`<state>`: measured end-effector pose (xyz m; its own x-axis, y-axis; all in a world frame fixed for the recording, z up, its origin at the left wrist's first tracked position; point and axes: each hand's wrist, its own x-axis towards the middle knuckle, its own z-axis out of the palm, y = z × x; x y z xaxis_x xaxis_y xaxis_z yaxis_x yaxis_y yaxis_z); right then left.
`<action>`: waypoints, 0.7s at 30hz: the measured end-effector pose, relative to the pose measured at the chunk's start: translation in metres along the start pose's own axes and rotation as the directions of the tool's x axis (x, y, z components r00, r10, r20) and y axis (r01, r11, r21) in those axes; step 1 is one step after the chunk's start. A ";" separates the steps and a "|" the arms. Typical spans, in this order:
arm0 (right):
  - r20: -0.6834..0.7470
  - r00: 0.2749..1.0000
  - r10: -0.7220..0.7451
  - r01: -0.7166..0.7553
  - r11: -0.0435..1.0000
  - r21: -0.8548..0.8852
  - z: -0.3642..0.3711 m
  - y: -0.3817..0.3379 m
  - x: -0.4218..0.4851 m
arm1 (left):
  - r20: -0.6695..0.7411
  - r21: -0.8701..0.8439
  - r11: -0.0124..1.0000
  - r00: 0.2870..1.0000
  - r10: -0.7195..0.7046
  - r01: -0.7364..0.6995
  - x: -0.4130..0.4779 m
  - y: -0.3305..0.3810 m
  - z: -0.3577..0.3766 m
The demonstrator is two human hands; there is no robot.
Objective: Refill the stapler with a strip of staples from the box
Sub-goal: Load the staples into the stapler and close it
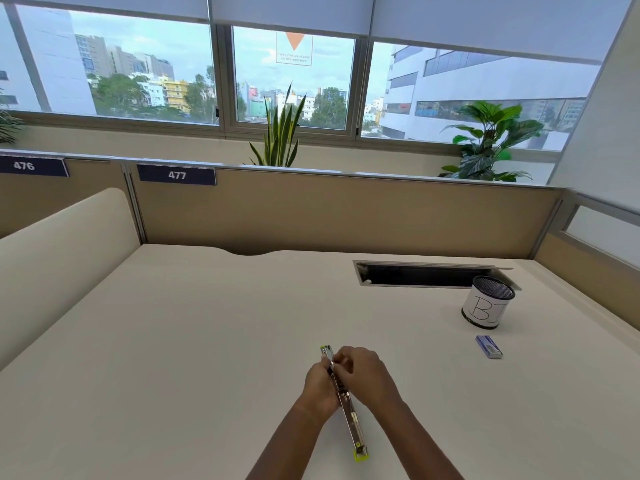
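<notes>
Two hands' fingers clamp opened stapler point(346, 407) over cream desk point(173, 341); staple box point(489, 346) apart, windows point(138, 71) behind.

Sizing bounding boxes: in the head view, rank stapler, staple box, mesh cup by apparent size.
1. stapler, opened out flat, longest, though nearest the camera.
2. mesh cup, shorter but bulkier; farther away, so its order against the stapler is unsure.
3. staple box, clearly smallest.

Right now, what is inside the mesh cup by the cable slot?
Only dark mesh wall shows inside the mesh cup; nothing sticks out above its rim. Its bottom is hidden by the near wall and paper label.
</notes>
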<state>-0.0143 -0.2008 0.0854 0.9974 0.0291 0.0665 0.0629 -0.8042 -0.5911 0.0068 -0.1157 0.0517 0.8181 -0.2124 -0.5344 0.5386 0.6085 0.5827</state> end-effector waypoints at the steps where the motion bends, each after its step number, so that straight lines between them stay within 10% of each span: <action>1: -0.012 1.000 -0.018 0.018 0.998 -0.063 0.001 -0.001 -0.001 | -0.006 0.019 1.000 1.000 -0.010 0.010 0.001 0.001 0.000; 8: 0.001 0.993 -0.117 0.113 0.955 -0.274 0.006 -0.001 -0.005 | -0.039 0.066 0.997 0.999 -0.023 0.025 0.009 0.001 -0.006; 21: 0.004 0.993 -0.118 0.117 0.984 -0.131 0.009 -0.002 -0.015 | -0.066 0.166 0.985 0.997 0.048 -0.037 0.016 0.003 -0.009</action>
<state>-0.0290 -0.1946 0.0783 0.9832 0.1259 0.1324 0.1740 -0.8659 -0.4689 0.0194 -0.1104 0.0395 0.8281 -0.1321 -0.5448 0.5342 0.4807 0.6954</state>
